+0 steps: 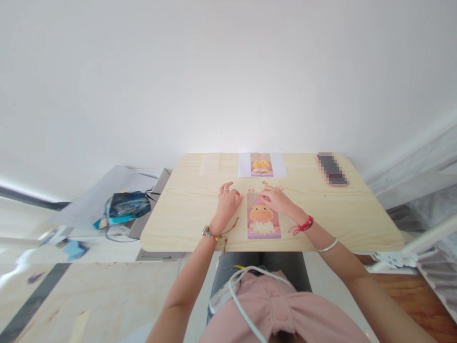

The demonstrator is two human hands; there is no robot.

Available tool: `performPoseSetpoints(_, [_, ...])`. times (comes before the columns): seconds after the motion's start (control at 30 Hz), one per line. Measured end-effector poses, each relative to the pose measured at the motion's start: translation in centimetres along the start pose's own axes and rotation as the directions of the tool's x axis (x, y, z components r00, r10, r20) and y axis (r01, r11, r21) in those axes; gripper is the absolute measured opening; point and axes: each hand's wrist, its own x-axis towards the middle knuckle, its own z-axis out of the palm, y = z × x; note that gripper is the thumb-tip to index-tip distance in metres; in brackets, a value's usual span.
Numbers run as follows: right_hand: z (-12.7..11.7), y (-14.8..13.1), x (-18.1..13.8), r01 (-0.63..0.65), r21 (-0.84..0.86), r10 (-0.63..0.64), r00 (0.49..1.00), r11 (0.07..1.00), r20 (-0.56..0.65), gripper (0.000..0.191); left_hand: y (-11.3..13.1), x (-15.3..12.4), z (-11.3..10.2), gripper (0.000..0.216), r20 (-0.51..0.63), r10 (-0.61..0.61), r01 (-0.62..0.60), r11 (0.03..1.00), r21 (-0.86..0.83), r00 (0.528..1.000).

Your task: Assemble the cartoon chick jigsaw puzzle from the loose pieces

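We find the pink puzzle (263, 216) flat at the tabletop (357, 214) near edge, bare wood either side. Our right hand (276, 199) rests fingers-down on the puzzle's top, pinching a small piece. Our left hand (227, 201) lies beside the puzzle, loosely open, holding nothing.

pale matt wood-grain table (185, 209); puzzle (263, 220) looks like printed card, perhaps slightly glossy.
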Motion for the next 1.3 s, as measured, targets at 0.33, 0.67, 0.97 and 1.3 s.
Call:
performPoseSetpoints(0.33, [0.8, -2.2, 0.7, 0.143, -0.04, -0.144, 0.989, 0.989, -0.025, 0.017, 2.5, -1.0, -1.8, 0.006, 0.007, 0.173, -0.17, 0.978, -0.124, 0.985])
performPoseSetpoints(0.67, [1.0, -1.9, -0.6, 0.119, -0.125, -0.118, 0.993, 0.985, 0.014, 0.013, 2.4, -1.7, -1.7, 0.018, 0.08, 0.14, -0.125, 0.977, -0.171, 0.987])
performPoseSetpoints(0.97, [-0.7, 1.6, -2.3, -0.157, -0.272, 0.147, 0.987, 0.949, -0.057, 0.017, 1.0, -1.6, -1.1, 0.017, 0.074, 0.053, -0.049, 0.998, -0.05, 0.996])
performPoseSetpoints(1.3, [-3.2, 4.3, -5.7, -0.273, -0.337, 0.311, 0.948, 0.901, 0.063, 0.023, 1.0, 0.9, -0.5, 0.018, 0.138, 0.041, -0.044, 0.999, 0.013, 0.99])
